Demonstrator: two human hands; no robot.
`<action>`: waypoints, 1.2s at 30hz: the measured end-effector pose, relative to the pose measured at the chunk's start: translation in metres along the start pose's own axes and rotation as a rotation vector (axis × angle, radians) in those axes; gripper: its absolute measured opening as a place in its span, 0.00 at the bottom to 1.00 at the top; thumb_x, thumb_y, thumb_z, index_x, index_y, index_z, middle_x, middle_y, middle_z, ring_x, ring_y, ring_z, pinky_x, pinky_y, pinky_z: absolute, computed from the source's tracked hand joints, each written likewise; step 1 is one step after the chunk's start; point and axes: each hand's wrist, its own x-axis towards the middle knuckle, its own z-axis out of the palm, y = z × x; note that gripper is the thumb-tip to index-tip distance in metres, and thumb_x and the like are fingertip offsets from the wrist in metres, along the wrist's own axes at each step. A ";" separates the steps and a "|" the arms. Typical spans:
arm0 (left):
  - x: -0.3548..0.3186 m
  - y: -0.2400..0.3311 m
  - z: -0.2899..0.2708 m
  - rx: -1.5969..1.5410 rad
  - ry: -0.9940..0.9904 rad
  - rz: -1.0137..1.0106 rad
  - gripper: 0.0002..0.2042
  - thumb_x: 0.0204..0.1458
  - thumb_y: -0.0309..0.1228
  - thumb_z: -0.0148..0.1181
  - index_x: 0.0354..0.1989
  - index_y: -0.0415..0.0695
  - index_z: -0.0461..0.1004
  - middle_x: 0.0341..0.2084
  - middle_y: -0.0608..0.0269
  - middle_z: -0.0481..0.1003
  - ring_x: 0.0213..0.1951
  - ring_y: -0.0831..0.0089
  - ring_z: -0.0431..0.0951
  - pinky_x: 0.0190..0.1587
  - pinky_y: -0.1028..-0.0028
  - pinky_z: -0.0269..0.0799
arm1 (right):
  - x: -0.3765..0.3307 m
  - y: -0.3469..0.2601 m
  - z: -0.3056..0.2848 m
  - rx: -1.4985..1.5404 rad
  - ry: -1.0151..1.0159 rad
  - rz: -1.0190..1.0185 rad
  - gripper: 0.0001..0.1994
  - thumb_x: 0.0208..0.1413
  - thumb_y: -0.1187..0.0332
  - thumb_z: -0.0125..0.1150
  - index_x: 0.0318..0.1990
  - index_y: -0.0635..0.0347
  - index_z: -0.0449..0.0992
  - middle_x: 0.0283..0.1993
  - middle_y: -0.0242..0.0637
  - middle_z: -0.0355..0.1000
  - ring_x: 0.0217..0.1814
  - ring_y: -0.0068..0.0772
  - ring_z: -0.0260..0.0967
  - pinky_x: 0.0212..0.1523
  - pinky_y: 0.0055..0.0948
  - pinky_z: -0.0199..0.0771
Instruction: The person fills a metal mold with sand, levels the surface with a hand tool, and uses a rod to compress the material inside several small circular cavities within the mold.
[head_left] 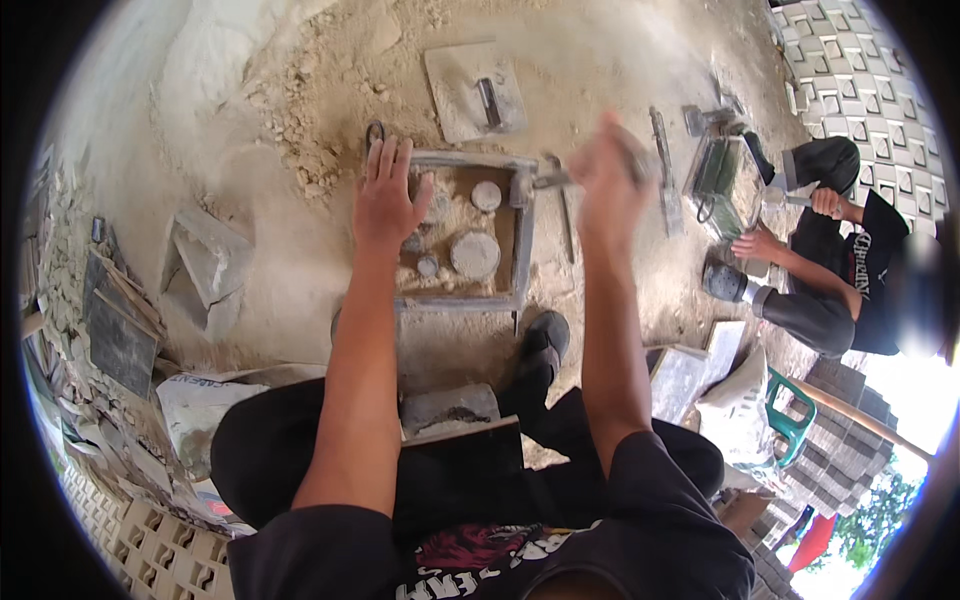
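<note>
The square metal mould frame (522, 228) lies on the sandy ground (300, 250) straight ahead of the seated person, just beyond their dark shoe (545, 335), its sides running near-to-far and left-to-right with no clearly longer axis. Inside it sits sandy fill with several round grey discs (475, 254), a large one near the middle and smaller ones around it. The left hand (388, 198) rests flat on the frame's far left corner, fingers spread and pointing away, so it is the hand in contact with the mould. The right hand (610, 175) is raised above and just right of the frame's far right corner, blurred, closed around what looks like a thin metal tool (552, 180) whose tip reaches toward that corner; the grip itself cannot be made out exactly. A grey block (450, 408) lies on the near side between the person's knees. Farther off sits a flat slab with a trowel (489, 102) on it, and to the right another person (840, 270) crouches over a second green mould (722, 175).
</note>
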 end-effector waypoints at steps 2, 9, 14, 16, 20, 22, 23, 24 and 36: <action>0.003 -0.005 -0.001 0.010 0.025 -0.005 0.29 0.57 0.50 0.48 0.65 0.50 0.60 0.64 0.59 0.61 0.68 0.61 0.55 0.59 0.51 0.63 | -0.014 -0.018 -0.012 0.068 0.045 -0.161 0.25 0.66 0.65 0.50 0.13 0.52 0.57 0.11 0.22 0.53 0.13 0.12 0.45 0.15 0.22 0.39; 0.007 -0.005 -0.001 -0.002 0.019 0.003 0.29 0.57 0.50 0.49 0.65 0.50 0.60 0.64 0.59 0.60 0.68 0.61 0.55 0.59 0.51 0.63 | -0.024 -0.019 -0.015 0.040 0.040 -0.145 0.25 0.66 0.64 0.51 0.12 0.53 0.59 0.11 0.23 0.55 0.13 0.14 0.47 0.16 0.24 0.41; 0.007 -0.004 0.001 -0.011 0.010 0.006 0.29 0.57 0.50 0.49 0.64 0.50 0.60 0.64 0.59 0.59 0.68 0.61 0.55 0.59 0.52 0.63 | -0.031 -0.013 -0.009 -0.104 0.005 0.004 0.24 0.66 0.66 0.51 0.13 0.55 0.59 0.13 0.21 0.55 0.16 0.12 0.47 0.17 0.22 0.41; 0.005 -0.004 0.003 -0.006 0.013 0.000 0.28 0.57 0.50 0.49 0.64 0.51 0.61 0.64 0.60 0.59 0.68 0.61 0.55 0.59 0.52 0.63 | -0.041 -0.020 -0.015 0.039 0.034 -0.071 0.24 0.66 0.66 0.49 0.14 0.53 0.57 0.13 0.21 0.52 0.15 0.13 0.44 0.17 0.23 0.41; 0.006 0.000 0.002 -0.006 0.004 0.001 0.29 0.57 0.50 0.49 0.65 0.51 0.60 0.65 0.60 0.59 0.68 0.61 0.54 0.60 0.53 0.62 | -0.049 -0.008 -0.013 -0.088 0.013 0.031 0.24 0.67 0.66 0.45 0.14 0.50 0.53 0.12 0.22 0.49 0.14 0.16 0.42 0.17 0.26 0.41; 0.001 -0.002 0.001 -0.014 -0.016 -0.020 0.29 0.57 0.50 0.50 0.65 0.51 0.60 0.65 0.60 0.58 0.69 0.62 0.53 0.61 0.54 0.61 | -0.054 -0.028 -0.016 -0.050 0.064 0.060 0.24 0.67 0.66 0.45 0.14 0.50 0.53 0.12 0.21 0.50 0.14 0.16 0.42 0.16 0.26 0.41; 0.004 -0.002 0.001 -0.011 0.008 -0.005 0.29 0.57 0.49 0.50 0.65 0.51 0.60 0.65 0.59 0.59 0.68 0.61 0.54 0.61 0.53 0.61 | -0.061 -0.033 -0.016 -0.008 0.025 -0.038 0.25 0.67 0.65 0.45 0.14 0.50 0.53 0.12 0.22 0.50 0.13 0.16 0.43 0.16 0.26 0.40; 0.007 -0.003 0.002 -0.009 0.031 0.010 0.29 0.57 0.48 0.50 0.66 0.50 0.59 0.65 0.58 0.59 0.68 0.60 0.54 0.61 0.53 0.61 | -0.060 -0.020 -0.015 -0.071 0.002 -0.076 0.25 0.68 0.65 0.45 0.14 0.50 0.53 0.12 0.22 0.50 0.13 0.16 0.43 0.16 0.25 0.40; 0.006 -0.008 0.000 -0.036 -0.015 -0.033 0.29 0.58 0.49 0.48 0.65 0.50 0.59 0.66 0.59 0.58 0.69 0.60 0.53 0.62 0.52 0.60 | -0.080 -0.043 -0.029 -0.098 0.024 0.023 0.24 0.66 0.63 0.51 0.15 0.57 0.61 0.15 0.21 0.55 0.18 0.12 0.47 0.17 0.23 0.42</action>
